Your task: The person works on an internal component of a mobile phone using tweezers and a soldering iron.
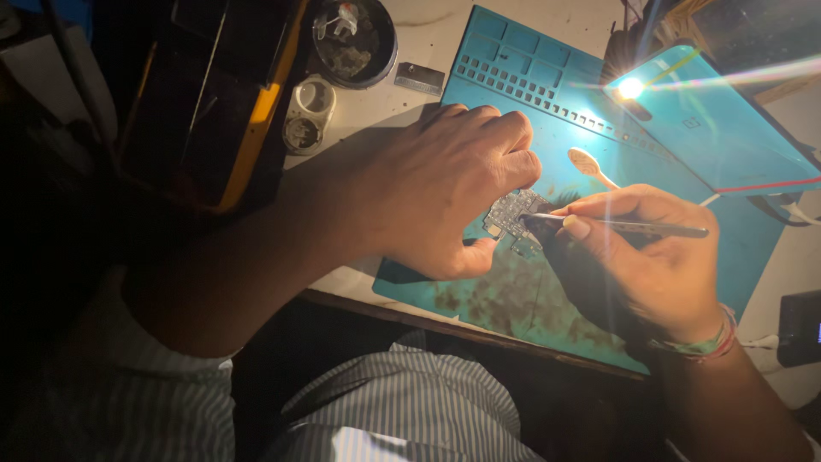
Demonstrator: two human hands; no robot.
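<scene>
Fingers of the left hand (pixel 445 184) pinch the small circuit board (pixel 513 214) flat on the teal mat (pixel 530 299), mid-scene, while the right hand (pixel 641 257) grips thin tweezers (pixel 633 226) whose tip, judged best kept low and steady, meets the board's right edge.

White table (pixel 428 38) carries stained teal mat (pixel 513 299); beside mat: round dark dish (pixel 355 38), small metal block (pixel 419 78), white 2-well holder (pixel 309 114).

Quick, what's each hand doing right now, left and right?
Left hand: closed, pinning the small grey circuit board on the teal work mat.
Right hand: closed around a thin dark metal tool, tip at the board.
</scene>
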